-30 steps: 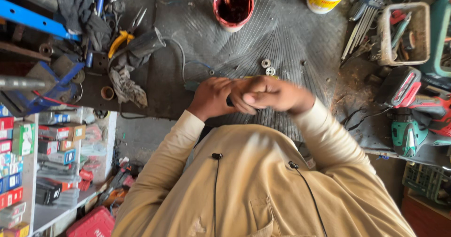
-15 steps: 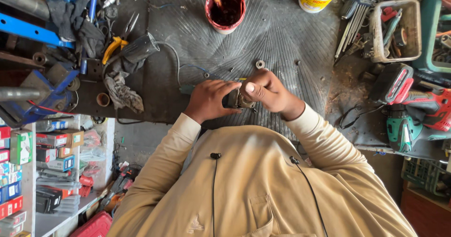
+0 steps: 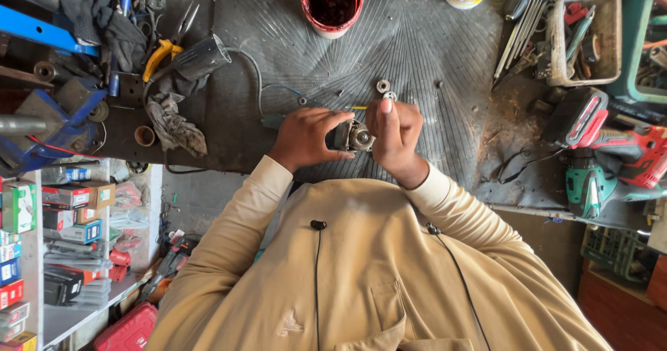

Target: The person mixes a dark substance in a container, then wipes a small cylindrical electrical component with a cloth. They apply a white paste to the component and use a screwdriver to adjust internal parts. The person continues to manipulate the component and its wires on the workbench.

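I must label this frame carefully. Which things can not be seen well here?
Head view only:
- Small metal part: mostly covered by left hand and right hand; its kind is unclear.
- Red cup: cut by top edge.
- Washers: too small to identify.
- Cordless drill: cut by right edge.

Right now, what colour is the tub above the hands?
Red tub, dark red liquid inside; head view.

One camera on the person's head looks straight down from close above, with the tan shirt (image 3: 375, 281) near and the dark ribbed bench mat (image 3: 417, 38) far.
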`<action>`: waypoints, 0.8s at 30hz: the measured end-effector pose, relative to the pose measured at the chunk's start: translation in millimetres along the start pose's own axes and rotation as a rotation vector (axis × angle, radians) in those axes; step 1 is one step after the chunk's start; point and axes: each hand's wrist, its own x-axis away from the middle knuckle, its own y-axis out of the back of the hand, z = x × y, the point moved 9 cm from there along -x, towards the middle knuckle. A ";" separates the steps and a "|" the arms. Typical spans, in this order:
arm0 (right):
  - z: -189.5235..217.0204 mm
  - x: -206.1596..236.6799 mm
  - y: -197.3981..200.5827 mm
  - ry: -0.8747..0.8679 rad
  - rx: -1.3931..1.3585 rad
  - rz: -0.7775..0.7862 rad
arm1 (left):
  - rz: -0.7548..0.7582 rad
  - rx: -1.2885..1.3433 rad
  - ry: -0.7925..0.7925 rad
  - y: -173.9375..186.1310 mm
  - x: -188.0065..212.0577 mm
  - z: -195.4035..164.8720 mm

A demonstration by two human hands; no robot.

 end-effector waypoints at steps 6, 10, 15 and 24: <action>8.0 3.4 -7.2 0.019 0.039 0.084 | -0.019 -0.031 -0.045 6.7 -1.5 -7.1; 16.1 5.3 -14.0 0.073 0.079 0.233 | -0.181 0.034 -0.137 22.4 -6.5 -12.7; 7.9 12.7 -12.7 -0.023 0.063 0.237 | -0.200 0.157 0.424 9.8 -33.7 55.1; 37.8 -2.0 8.3 -0.036 -0.086 0.091 | -0.120 -0.120 0.292 5.4 -68.0 41.8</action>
